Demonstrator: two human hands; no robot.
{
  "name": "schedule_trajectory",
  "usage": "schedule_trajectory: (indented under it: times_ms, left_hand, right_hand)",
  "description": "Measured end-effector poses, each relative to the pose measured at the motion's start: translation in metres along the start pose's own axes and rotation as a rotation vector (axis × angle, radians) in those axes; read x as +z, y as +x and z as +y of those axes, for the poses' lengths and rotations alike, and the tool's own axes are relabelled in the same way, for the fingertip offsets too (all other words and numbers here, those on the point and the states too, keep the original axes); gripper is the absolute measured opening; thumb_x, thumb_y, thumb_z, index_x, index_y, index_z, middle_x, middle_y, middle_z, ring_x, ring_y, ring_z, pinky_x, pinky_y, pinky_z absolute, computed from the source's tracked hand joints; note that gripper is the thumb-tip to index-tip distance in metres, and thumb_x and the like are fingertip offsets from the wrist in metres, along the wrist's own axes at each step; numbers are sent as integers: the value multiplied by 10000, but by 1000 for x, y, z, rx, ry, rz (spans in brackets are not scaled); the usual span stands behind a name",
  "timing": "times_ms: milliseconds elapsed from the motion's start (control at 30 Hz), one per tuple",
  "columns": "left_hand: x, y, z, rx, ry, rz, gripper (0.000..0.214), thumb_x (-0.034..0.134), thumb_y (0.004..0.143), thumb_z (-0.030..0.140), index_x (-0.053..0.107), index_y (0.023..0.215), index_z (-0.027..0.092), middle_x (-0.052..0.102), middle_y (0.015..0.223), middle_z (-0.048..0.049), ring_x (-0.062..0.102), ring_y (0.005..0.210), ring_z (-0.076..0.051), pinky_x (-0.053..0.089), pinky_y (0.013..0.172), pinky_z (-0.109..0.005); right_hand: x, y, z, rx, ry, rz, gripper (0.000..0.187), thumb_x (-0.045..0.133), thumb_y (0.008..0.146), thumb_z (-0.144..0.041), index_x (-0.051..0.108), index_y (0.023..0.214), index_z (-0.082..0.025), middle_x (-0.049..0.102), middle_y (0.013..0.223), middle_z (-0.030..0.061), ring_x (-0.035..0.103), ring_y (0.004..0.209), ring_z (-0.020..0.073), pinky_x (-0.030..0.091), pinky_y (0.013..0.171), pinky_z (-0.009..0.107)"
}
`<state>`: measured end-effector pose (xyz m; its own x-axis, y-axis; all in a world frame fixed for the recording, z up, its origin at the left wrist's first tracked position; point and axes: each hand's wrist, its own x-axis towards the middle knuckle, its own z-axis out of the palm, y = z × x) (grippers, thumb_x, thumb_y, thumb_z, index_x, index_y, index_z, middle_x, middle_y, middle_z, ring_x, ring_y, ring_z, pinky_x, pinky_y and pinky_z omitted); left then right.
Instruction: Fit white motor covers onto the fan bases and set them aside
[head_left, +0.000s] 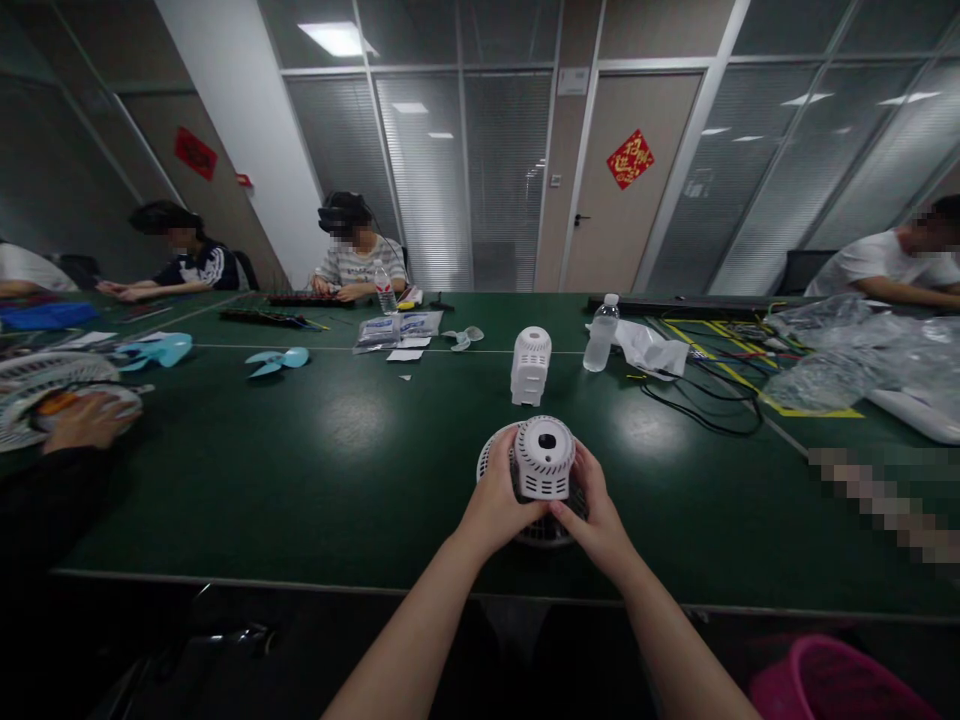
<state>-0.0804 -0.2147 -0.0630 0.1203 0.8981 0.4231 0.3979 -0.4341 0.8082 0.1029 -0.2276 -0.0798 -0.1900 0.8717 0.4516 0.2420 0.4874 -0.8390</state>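
Note:
A white fan motor housing (pixel 544 457) with a round grille under it sits near the front edge of the green table (pixel 337 470). My left hand (pixel 499 503) wraps its left side and my right hand (pixel 596 515) wraps its right side, both with fingers curled on it. A second white housing part (pixel 530 365) stands upright just beyond, untouched.
A water bottle (pixel 601 333) and crumpled white plastic stand at the back right by black cables (pixel 705 400). Blue fan blades (pixel 277 360) lie at the left. Another person's hand (pixel 86 420) rests on a fan grille at far left. A pink basket (pixel 832 680) sits below right.

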Motion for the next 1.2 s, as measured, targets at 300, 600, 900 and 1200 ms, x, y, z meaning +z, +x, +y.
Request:
schedule_trajectory:
  times_ms: [300, 600, 900, 1200]
  left_hand:
    - [-1, 5, -10, -46, -65, -102, 1132, 867, 612, 332, 217, 1533, 233, 402, 1531, -167, 414, 1419, -349, 342, 1181, -528]
    - [-7, 7, -17, -9, -7, -199, 1278, 900, 579, 319, 115, 1584, 242, 295, 1607, -166, 303, 1483, -361, 247, 1219, -562]
    - [-12, 11, -22, 14, 43, -286, 1214, 840, 673, 360, 57, 1591, 225, 208, 1644, -157, 224, 1516, -345, 208, 1236, -545]
    - [-4, 8, -28, 11, -49, -192, 1140, 839, 678, 358, 145, 1577, 257, 259, 1627, -133, 270, 1494, -350, 238, 1220, -558]
  right_hand:
    - [-7, 13, 17, 29, -54, -18, 861, 685, 844, -500, 245, 1546, -265, 328, 1593, 129, 366, 1453, 323, 313, 1192, 522]
    - [-17, 14, 25, 70, 56, -102, 903, 706, 838, -485, 215, 1555, -237, 359, 1591, 152, 349, 1471, 312, 283, 1205, 526]
    - [-29, 19, 41, 73, 103, -216, 983, 729, 824, -500, 140, 1586, -304, 222, 1660, 92, 227, 1521, 318, 214, 1225, 561]
    - [-22, 17, 32, 58, 193, -173, 943, 701, 835, -540, 172, 1577, -300, 291, 1633, 105, 317, 1486, 328, 273, 1209, 553]
